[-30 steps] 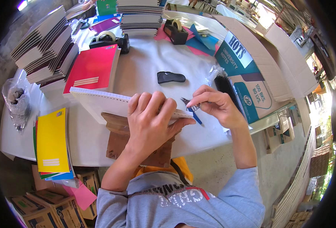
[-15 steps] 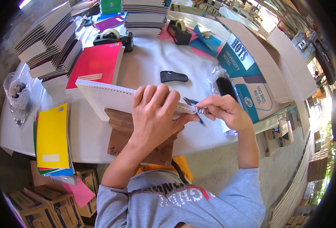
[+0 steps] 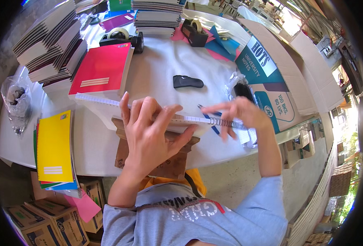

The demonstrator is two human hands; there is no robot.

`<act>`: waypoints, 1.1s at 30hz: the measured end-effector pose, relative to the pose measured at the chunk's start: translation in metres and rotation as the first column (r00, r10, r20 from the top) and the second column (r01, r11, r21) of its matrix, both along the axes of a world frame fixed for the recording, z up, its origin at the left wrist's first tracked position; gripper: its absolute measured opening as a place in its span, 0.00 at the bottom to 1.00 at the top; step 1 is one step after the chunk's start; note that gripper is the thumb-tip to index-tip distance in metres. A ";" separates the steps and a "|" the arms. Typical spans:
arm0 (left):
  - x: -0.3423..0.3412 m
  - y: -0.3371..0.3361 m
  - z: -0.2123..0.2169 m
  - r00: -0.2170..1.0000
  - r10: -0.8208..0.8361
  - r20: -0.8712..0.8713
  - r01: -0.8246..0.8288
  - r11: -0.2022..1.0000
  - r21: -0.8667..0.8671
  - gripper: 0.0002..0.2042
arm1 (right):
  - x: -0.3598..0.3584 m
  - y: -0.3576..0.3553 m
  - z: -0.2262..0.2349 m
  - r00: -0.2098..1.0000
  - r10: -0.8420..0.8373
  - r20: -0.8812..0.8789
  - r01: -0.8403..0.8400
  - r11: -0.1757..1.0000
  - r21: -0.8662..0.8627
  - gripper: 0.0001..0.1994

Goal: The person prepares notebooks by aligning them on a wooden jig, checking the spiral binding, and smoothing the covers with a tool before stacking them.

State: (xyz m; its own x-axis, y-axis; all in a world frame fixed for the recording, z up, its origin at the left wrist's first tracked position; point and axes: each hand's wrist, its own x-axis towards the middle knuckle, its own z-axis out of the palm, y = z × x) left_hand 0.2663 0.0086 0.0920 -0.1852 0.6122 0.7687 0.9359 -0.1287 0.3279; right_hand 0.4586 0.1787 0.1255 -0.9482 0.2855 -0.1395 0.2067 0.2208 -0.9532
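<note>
- Left hand [image 3: 143, 133] spreads wide over the page block [image 3: 103, 108]; grip cannot be told.
- Right hand [image 3: 245, 115], fingers parted, at the coil [image 3: 217, 121] on the block's right end.

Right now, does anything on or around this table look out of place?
Yes, mildly: the yellow notebook juts past the front edge of the table, and a pink sheet slants below it by the cartons, looking stray. I see no spill.
</note>
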 end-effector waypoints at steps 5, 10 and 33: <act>-0.006 -0.004 -0.001 1.000 0.001 -0.024 -0.002 0.999 -0.033 0.21 | -0.059 0.111 -0.059 0.989 -0.099 0.106 0.008 0.766 0.642 0.21; -0.001 0.004 0.006 0.998 0.027 -0.058 -0.026 1.000 0.010 0.25 | -0.090 0.127 -0.175 0.937 -0.330 0.113 -0.039 0.225 0.974 0.21; 0.009 0.002 -0.005 0.999 0.007 0.042 -0.009 0.999 0.034 0.20 | -0.025 0.005 -0.015 0.864 0.266 -0.426 -0.143 0.943 0.299 0.06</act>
